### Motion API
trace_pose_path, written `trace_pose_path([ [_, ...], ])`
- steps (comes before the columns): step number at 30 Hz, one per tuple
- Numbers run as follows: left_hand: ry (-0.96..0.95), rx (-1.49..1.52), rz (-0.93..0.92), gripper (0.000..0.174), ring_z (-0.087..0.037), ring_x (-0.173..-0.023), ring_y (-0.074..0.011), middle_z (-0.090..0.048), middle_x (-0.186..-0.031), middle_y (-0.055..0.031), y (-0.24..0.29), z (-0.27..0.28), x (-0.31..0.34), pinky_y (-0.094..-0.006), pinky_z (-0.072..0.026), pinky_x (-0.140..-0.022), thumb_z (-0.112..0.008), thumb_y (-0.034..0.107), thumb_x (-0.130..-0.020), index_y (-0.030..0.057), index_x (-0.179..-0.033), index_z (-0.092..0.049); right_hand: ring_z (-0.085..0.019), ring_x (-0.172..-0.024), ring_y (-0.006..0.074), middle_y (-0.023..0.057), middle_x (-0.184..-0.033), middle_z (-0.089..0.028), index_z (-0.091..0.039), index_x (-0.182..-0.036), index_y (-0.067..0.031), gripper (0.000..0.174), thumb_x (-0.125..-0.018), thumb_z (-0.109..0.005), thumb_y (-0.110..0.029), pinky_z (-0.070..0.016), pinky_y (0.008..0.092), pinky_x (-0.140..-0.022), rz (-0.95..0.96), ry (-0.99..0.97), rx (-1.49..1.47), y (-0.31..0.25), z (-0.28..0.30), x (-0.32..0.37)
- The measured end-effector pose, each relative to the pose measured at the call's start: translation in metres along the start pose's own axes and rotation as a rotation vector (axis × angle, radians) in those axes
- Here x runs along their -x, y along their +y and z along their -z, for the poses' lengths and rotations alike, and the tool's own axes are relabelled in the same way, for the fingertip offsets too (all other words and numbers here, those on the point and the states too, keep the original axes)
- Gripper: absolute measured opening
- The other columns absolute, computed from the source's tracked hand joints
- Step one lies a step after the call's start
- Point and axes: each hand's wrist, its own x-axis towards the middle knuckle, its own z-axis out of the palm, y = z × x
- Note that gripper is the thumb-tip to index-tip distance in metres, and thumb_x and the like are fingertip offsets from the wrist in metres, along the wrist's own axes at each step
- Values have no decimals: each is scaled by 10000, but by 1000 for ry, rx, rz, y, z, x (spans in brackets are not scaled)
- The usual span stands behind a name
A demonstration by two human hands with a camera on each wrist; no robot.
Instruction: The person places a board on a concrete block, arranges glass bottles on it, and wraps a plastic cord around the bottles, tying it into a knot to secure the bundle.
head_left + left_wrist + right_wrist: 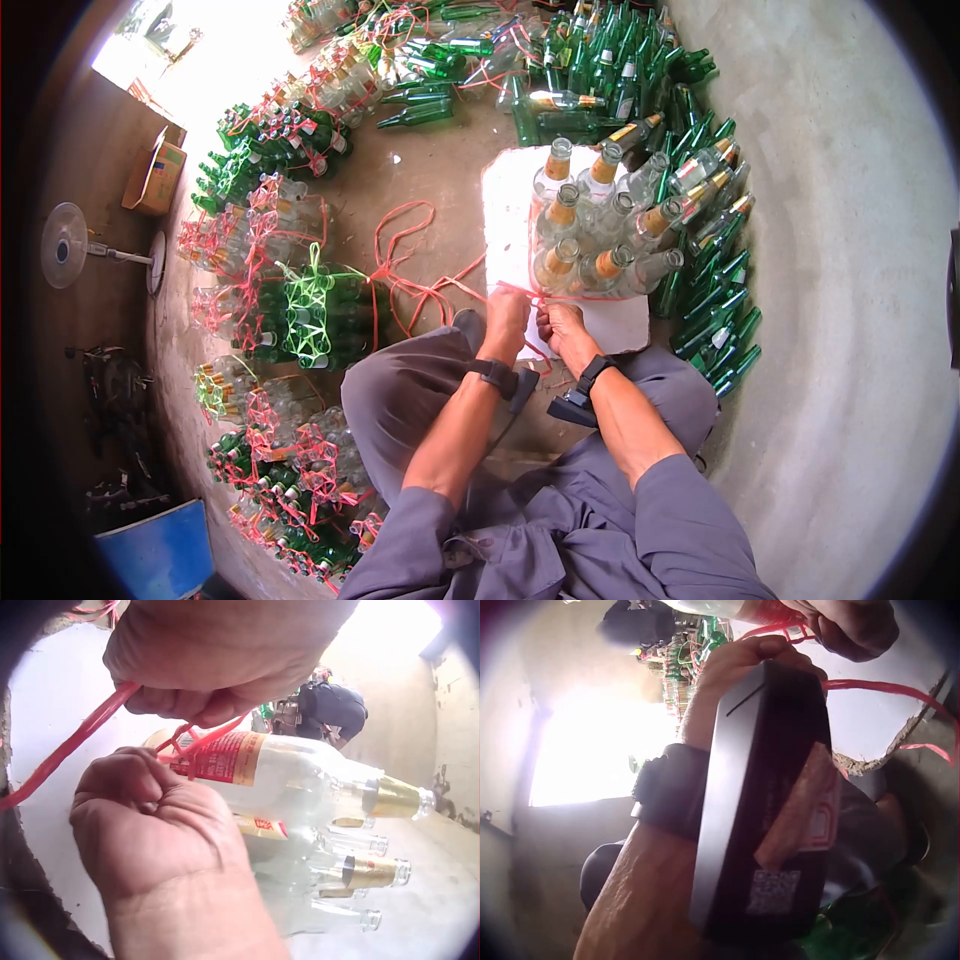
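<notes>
Several clear glass bottles (610, 263) stand upright in a close group on a white board (506, 220) before the person. A red plastic string (71, 746) runs round the near side of the group, low on the bottles. At the near bottles, the left hand (508, 312) grips the string, a length trailing from its fist. Close beside it, the right hand (563, 325) pinches the string with curled fingers. Crossed strands lie between both hands in the left wrist view, against a bottle's red label (225, 757). Most of the right hand's fingertips are hidden.
Loose green bottles (715, 330) lie along the wall at right, with more at the back. Bundles of tied bottles (320, 310) line the left side. Loops of red string (405, 235) lie on the floor. A fan (65, 250) and a cardboard box (157, 175) stand farther left.
</notes>
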Motion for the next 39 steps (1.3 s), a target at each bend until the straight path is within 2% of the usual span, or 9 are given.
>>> trace_pose_path([
  [2, -38, -12, -20, 68, -332, -378, -100, -439, -549, 13, 5, 5, -7, -267, -229, -360, -569, 26, -771, 83, -752, -538, -447, -457, 83, 23, -642, -521, -575, -808, -55, 76, -841, -585, 13, -306, 206, -361, 54, 197, 29, 1, -3, -4],
  [8, -10, 30, -1, 93, -364, -391, -91, -479, -562, -4, 11, 3, -27, -241, -242, -352, -565, -3, -775, 84, -800, -544, -442, -429, 101, 46, -610, -507, -581, -749, -34, 94, -797, -553, 42, -299, 217, -341, 97, 343, -49, -8, -13, 5],
  [11, -59, -32, -98, 133, -374, -393, -91, -497, -577, -12, 18, 5, -30, -240, -244, -335, -562, -20, -764, 82, -844, -535, -438, -419, 107, 47, -594, -500, -569, -719, -37, 97, -791, -572, 29, -293, 220, -342, 152, 390, 1, -6, -8, -1],
  [14, -19, -42, -55, 144, -365, -393, -91, -499, -582, -19, 21, 0, -26, -237, -231, -340, -552, -30, -754, 78, -846, -527, -432, -411, 104, 40, -576, -490, -560, -692, -43, 116, -785, -591, 21, -290, 223, -343, 178, 377, -15, -2, -3, -4],
  [26, -2, -115, -131, 172, -351, -404, -73, -481, -596, -5, 23, -5, -19, -234, -207, -342, -535, -33, -777, 71, -907, -492, -444, -406, 109, 32, -558, -486, -543, -659, -49, 171, -794, -648, -32, -304, 227, -340, 175, 380, 25, -10, -14, 12],
  [29, -88, -65, -91, 151, -354, -416, -71, -489, -600, -12, 29, -5, -14, -232, -211, -357, -530, -25, -789, 63, -907, -499, -449, -404, 116, 44, -557, -494, -547, -661, -51, 167, -797, -643, -32, -312, 230, -337, 182, 386, 52, -13, -16, 15],
  [35, -64, -7, -193, 187, -364, -438, -73, -502, -616, -36, 82, -19, 29, -231, -228, -387, -530, -7, -803, 13, -987, -503, -441, -418, 112, 49, -578, -500, -546, -696, -60, 160, -805, -663, -48, -320, 229, -344, 158, 374, 33, -4, -8, 8],
  [37, -87, -46, -209, 208, -365, -441, -74, -506, -620, -38, 92, -18, 46, -232, -230, -389, -531, -6, -805, 3, -1011, -500, -413, -419, 93, 34, -565, -481, -517, -662, -48, 281, -791, -752, -133, -266, 237, -347, 181, 261, -17, -8, -5, 9],
  [39, -131, -101, -248, 237, -375, -448, -79, -522, -634, -42, 102, -15, 67, -231, -257, -404, -530, 0, -816, -10, -1051, -494, -404, -420, 87, 29, -565, -476, -515, -664, -55, 283, -799, -750, -137, -261, 232, -347, 153, 247, -23, -11, -5, 11],
])
